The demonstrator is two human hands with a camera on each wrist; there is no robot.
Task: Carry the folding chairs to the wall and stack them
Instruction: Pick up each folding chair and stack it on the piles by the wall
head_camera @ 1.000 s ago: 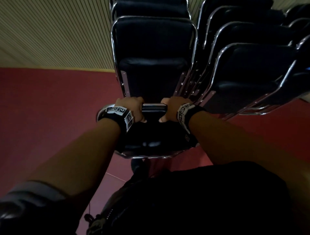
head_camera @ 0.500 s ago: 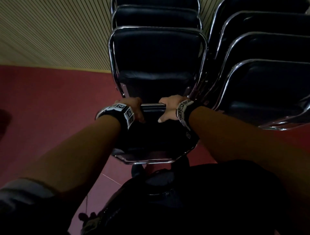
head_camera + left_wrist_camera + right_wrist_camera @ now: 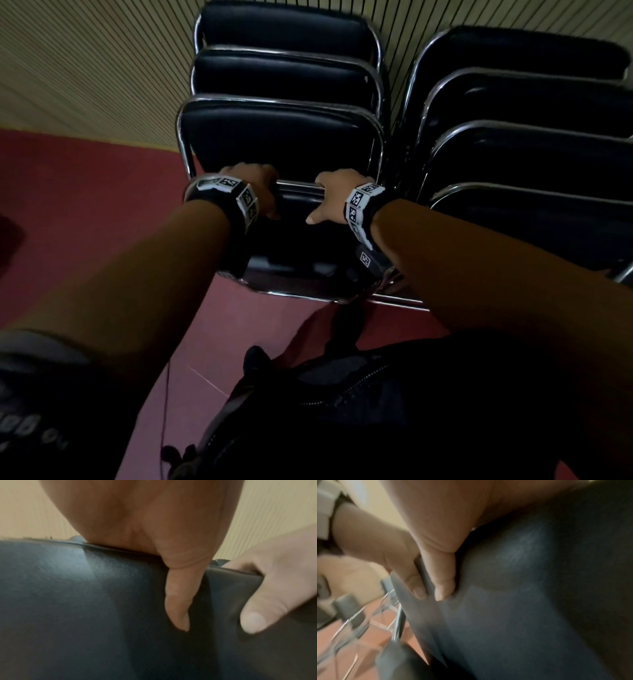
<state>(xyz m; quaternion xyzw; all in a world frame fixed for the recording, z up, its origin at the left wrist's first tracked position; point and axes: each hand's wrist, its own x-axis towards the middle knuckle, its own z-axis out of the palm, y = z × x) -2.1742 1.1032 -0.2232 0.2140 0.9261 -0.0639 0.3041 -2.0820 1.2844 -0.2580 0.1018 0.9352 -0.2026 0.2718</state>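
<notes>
I hold a folded black chair [image 3: 294,246] with a chrome frame by its top rail. My left hand [image 3: 255,185] grips the rail's left part and my right hand [image 3: 337,195] its right part, fingers over the far side and thumbs on the near padding. The left wrist view shows my left hand [image 3: 176,595] with its thumb lying on the black padding [image 3: 85,601]. The right wrist view shows my right hand [image 3: 440,577] with its thumb pressed on the same padding [image 3: 522,601]. This chair sits just in front of a stack of folded chairs [image 3: 284,137] leaning on the wall.
A second stack of folded chairs [image 3: 531,154] leans on the ribbed beige wall [image 3: 85,68] to the right. Red floor [image 3: 85,222] spreads to the left. Chrome chair legs with grey caps [image 3: 349,609] show in the right wrist view. A dark bag [image 3: 376,411] hangs at my waist.
The stacks have come closer and lower in view. The held chair has moved up against the front of the left stack. Both hands keep their grip on the rail.
</notes>
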